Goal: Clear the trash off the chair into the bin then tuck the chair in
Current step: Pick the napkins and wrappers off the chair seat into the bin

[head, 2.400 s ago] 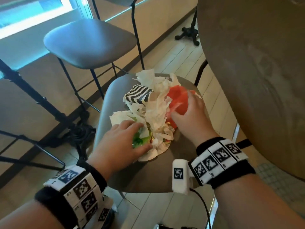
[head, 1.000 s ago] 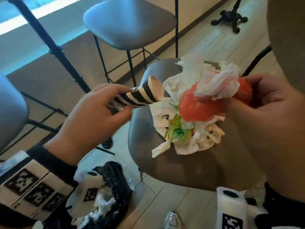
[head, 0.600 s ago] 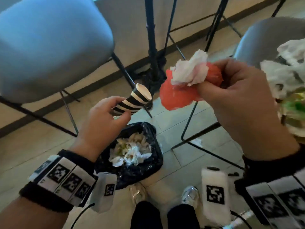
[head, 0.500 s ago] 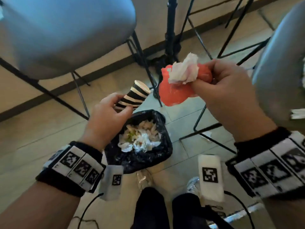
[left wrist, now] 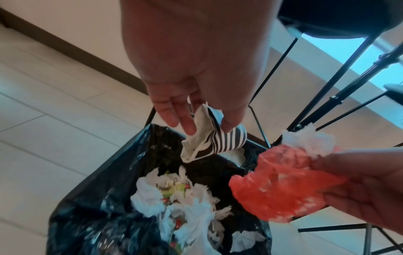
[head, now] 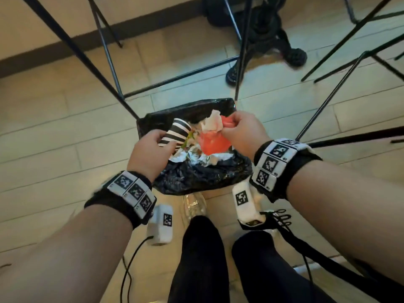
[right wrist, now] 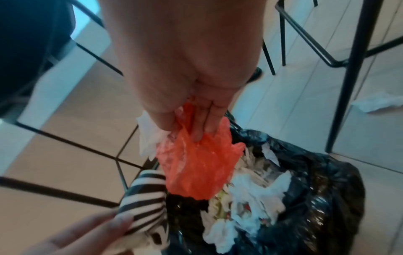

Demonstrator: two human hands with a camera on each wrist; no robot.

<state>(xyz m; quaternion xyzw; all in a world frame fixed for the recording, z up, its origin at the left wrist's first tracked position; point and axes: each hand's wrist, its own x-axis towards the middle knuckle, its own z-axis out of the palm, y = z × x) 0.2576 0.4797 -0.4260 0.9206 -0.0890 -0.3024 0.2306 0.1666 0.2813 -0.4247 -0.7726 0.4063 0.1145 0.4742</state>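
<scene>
A bin lined with a black bag (head: 196, 176) (left wrist: 91, 207) (right wrist: 322, 198) stands on the floor in front of my feet, holding crumpled white tissue (left wrist: 191, 212) (right wrist: 250, 198). My left hand (head: 150, 149) (left wrist: 196, 117) pinches a crushed black-and-white striped paper cup (head: 177, 133) (left wrist: 218, 139) (right wrist: 144, 198) just over the bin's left side. My right hand (head: 240, 127) (right wrist: 191, 127) grips a red plastic bag (head: 212, 142) (left wrist: 281, 186) (right wrist: 196, 165) bunched with white tissue (head: 213, 123) (left wrist: 309, 139) (right wrist: 150, 136) above the bin's mouth. The chair seat is out of view.
Black metal chair and stool legs (head: 109, 62) (head: 328, 95) stand around the bin on the pale tiled floor. A black table base (head: 269, 36) sits behind the bin. A loose scrap of tissue (right wrist: 383, 103) lies on the floor. My legs and shoes (head: 194, 206) are just below the bin.
Both hands carried the striped cup and the red bag with tissue from the chair seat across and down to just above the bin. My view has tilted down; the seat left the frame.
</scene>
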